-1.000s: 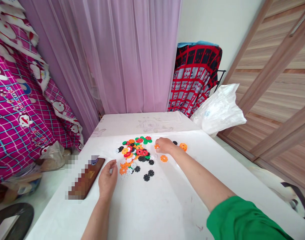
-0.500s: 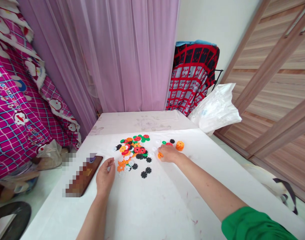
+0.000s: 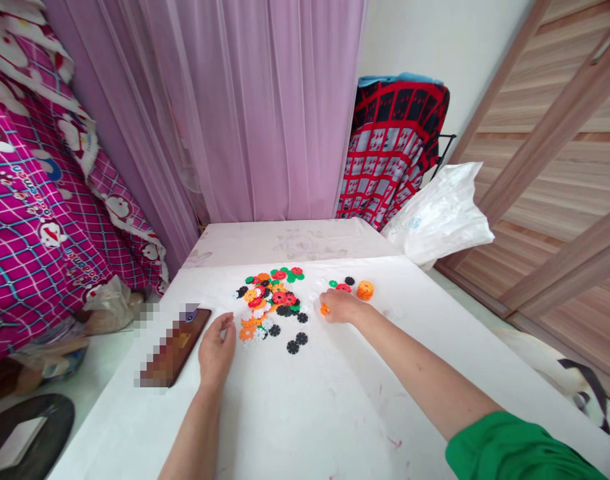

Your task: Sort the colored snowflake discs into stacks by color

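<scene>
Head camera view shows the right hand (image 3: pixel 341 307) lying on the white table (image 3: pixel 335 400) with its fingers curled around a small orange flower-shaped plastic disc (image 3: pixel 325 309), which shows only at the fingertips, so the grip seems a light pinch, though I cannot see it fully. Just behind this hand lie a red disc (image 3: pixel 343 287), a small green disc (image 3: pixel 333 283) and a black disc (image 3: pixel 349 281), and a little to its right stands a short stack of orange discs (image 3: pixel 365 290). To the left of the grip is a mixed pile of red, green, orange, black and white discs (image 3: pixel 269 303), with two black discs (image 3: pixel 297 343) lying apart on the near side. Further left, the left hand (image 3: pixel 217 349) rests on the table, loosely open and holding nothing, near the edge of the pile. Beside it, on its outer side, lies a dark brown flat phone (image 3: pixel 175 347). Behind the table hangs a pink curtain (image 3: pixel 265 107), and a white plastic bag (image 3: pixel 439 217) sits at the far right corner.
</scene>
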### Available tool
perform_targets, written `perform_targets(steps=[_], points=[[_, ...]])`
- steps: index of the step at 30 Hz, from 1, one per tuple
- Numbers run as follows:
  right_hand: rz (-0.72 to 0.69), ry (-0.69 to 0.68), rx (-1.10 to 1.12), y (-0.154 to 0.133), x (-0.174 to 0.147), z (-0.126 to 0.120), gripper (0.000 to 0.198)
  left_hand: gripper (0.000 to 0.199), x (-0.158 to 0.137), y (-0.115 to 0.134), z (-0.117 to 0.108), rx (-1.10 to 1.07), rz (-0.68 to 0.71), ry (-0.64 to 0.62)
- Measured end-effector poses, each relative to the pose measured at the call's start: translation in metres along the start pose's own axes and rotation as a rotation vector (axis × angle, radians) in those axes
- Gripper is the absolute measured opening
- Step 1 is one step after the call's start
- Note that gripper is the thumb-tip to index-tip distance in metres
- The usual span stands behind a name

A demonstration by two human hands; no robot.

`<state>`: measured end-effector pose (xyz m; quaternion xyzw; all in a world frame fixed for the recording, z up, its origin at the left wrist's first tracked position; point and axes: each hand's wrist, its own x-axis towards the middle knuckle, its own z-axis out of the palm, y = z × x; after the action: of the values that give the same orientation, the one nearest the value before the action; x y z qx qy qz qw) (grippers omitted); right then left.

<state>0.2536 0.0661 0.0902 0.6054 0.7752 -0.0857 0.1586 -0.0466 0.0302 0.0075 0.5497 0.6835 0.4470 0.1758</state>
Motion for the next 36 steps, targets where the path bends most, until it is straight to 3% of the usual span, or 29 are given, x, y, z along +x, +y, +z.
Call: perform_targets(steps=[7, 13, 18, 24, 30, 36], points=[[-0.046, 0.096, 0.021, -0.030, 0.013, -0.019, 0.039, 0.033, -0.001, 0.001, 0.000, -0.005, -0.011, -0.008], [-0.364, 0.287, 0.114, -0.068, 0.047, -0.011, 0.033, 0.032, 0.000, -0.001, 0.002, -0.044, -0.030, -0.003], [-0.257, 0.264, 0.117, -0.052, 0.051, -0.001, 0.033, 0.031, -0.001, -0.002, 0.002, -0.034, -0.023, -0.014], [-0.104, 0.233, 0.105, -0.031, 0.051, -0.007, 0.028, 0.032, -0.002, -0.005, 0.003, -0.023, 0.002, -0.011], [-0.179, 0.324, 0.125, -0.053, 0.072, -0.019, 0.043, 0.032, -0.001, -0.008, 0.004, -0.023, 0.006, -0.002], [-0.176, 0.308, 0.139, -0.067, 0.086, -0.018, 0.040, 0.033, 0.000, -0.011, 0.005, -0.049, 0.006, -0.005]])
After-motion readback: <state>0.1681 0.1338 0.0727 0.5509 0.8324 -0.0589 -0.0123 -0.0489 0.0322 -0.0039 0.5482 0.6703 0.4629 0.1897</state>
